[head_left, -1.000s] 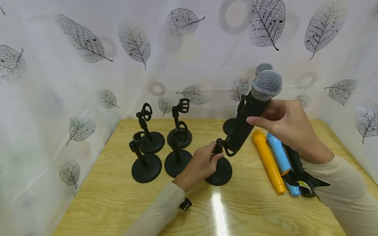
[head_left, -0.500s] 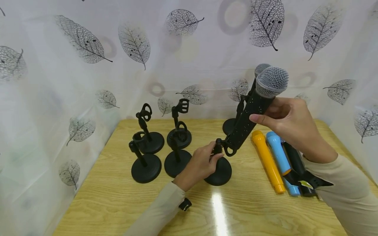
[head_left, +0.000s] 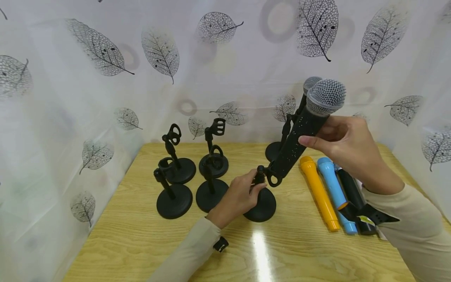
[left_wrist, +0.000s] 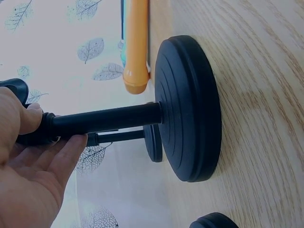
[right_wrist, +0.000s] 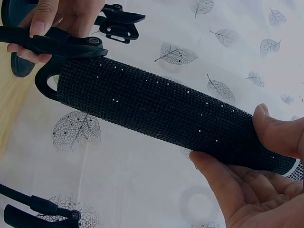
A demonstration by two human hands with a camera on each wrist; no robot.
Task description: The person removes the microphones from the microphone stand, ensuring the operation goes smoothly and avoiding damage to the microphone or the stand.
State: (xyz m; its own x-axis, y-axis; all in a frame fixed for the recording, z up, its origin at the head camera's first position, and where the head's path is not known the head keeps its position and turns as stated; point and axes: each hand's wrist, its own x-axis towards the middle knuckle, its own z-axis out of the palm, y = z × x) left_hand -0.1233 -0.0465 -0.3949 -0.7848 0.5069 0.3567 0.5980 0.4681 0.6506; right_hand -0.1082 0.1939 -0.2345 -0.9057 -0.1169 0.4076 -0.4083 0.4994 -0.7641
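My right hand (head_left: 347,147) pinches a black, speckled microphone (head_left: 296,137) near its silver mesh head, thumb on one side and fingers on the other. It slants, head up and to the right. Its lower end meets the ring-shaped clip (right_wrist: 42,80) of a black desktop microphone stand (head_left: 261,207), and the ring's lower loop shows beneath it. With thumb and fingers my left hand (head_left: 237,197) grips the stand's neck just under the clip. In the left wrist view the stand's round base (left_wrist: 187,109) sits flat on the table.
Several stands with bare clips (head_left: 174,201) are grouped at left. Behind the held microphone, another silver-headed microphone (head_left: 311,82) rests in a stand (head_left: 272,152). Orange (head_left: 320,194), blue (head_left: 332,182) and black (head_left: 352,192) microphones lie side by side at right. A leaf-print sheet (head_left: 225,70) hangs behind the table.
The microphone has shifted slightly up and right with my right hand, its lower end drawing back in the clip ring. My left hand and the stand stay in place.
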